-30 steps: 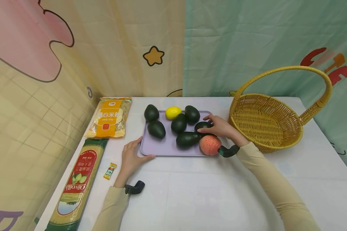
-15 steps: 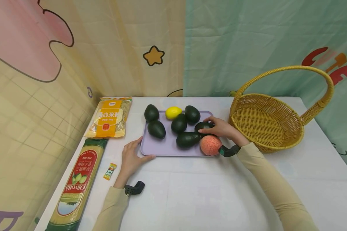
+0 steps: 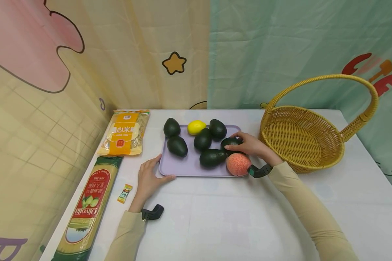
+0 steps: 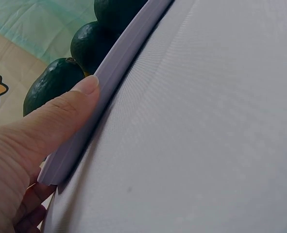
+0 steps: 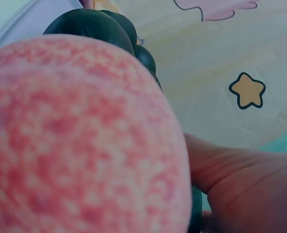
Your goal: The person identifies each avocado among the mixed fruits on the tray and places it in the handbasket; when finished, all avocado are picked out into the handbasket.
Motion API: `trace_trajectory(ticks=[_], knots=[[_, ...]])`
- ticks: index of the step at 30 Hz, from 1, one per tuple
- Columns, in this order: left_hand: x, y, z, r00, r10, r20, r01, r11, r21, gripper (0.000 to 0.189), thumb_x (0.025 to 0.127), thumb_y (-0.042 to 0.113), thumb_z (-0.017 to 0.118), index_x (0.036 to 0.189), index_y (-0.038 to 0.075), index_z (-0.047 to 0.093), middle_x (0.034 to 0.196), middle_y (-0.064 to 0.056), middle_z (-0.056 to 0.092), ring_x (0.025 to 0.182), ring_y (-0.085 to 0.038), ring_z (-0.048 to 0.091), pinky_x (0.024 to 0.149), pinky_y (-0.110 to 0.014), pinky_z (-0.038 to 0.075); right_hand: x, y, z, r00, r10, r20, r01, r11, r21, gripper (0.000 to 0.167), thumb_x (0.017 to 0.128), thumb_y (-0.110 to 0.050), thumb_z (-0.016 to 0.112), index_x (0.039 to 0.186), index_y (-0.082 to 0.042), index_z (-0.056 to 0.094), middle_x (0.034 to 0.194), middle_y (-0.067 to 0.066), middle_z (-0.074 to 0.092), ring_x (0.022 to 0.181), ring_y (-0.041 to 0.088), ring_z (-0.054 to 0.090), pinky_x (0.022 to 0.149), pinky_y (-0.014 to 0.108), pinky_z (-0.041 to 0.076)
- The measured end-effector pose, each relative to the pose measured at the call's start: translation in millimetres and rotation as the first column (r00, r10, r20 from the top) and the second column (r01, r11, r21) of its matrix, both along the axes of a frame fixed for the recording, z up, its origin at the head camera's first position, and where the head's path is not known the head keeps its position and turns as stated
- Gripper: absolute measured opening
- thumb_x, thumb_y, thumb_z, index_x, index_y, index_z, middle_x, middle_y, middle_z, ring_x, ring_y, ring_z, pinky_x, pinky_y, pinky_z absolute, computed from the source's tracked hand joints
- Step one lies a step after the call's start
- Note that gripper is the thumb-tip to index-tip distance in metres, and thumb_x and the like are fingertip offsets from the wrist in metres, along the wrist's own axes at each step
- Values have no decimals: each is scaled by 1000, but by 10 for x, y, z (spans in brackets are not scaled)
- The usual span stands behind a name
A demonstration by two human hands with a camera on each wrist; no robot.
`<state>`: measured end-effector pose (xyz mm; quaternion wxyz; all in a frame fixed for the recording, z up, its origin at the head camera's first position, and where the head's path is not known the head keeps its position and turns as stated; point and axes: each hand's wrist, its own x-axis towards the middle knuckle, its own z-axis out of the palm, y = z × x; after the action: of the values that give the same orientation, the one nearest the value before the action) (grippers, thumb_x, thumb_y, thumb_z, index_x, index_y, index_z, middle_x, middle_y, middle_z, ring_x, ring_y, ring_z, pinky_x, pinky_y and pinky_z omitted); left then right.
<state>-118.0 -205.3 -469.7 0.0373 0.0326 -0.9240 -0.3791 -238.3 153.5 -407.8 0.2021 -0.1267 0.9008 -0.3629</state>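
Note:
My left hand (image 3: 149,181) holds the near left corner of a lilac tray (image 3: 179,168), its thumb along the front rim and fingers at the left side. In the left wrist view the thumb (image 4: 60,114) lies against the tray's edge. Over at the tray's right end, my right hand (image 3: 254,146) grips a dark green avocado (image 3: 228,143), with thumb and fingers on opposite sides. A speckled pink-red peach (image 3: 238,164) sits just below that hand and covers most of the right wrist view. Several other avocados (image 3: 212,158) and a yellow lemon (image 3: 196,127) lie on or at the tray.
A woven yellow basket (image 3: 292,141) with a tall handle stands right of the tray, nothing inside it. On the left lie an orange-labelled food bag (image 3: 124,132), a long spaghetti packet (image 3: 89,203) and a small wrapped candy (image 3: 125,193). Curtains rise behind the white table (image 3: 215,217).
Nearly nothing differs. Both hands stay where they were, the right on the avocado and the left at the tray corner; the whole view shifts very slightly.

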Motion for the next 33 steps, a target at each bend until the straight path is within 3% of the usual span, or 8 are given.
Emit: trace_trajectory(ticks=[16,26,33], knots=[[2,1,3,1000,1,13,-1,1000,-4,97,65,41,86,145,10,40,141,-14,41,128,-31,27,104,-49,23,43,-4,122,993,-102,-57,94,988,-125,74,80,-51,71,134,-7,44,130,21,44,116,32,43,98,48,36],[3,8,14,1000,1,11,-1,1000,-10,97,65,41,86,145,10,40,140,-15,42,128,-32,27,104,-49,23,126,-36,238,972,-130,-195,87,973,-215,69,78,-48,74,130,-11,48,124,15,45,109,29,44,87,43,40],[1,10,7,1000,2,1,-2,1000,-9,96,65,41,86,144,10,40,140,-15,42,128,-32,27,104,-49,23,196,-61,314,947,-152,-284,80,965,-248,68,77,-45,76,130,-12,48,124,14,43,110,29,42,87,44,39]])
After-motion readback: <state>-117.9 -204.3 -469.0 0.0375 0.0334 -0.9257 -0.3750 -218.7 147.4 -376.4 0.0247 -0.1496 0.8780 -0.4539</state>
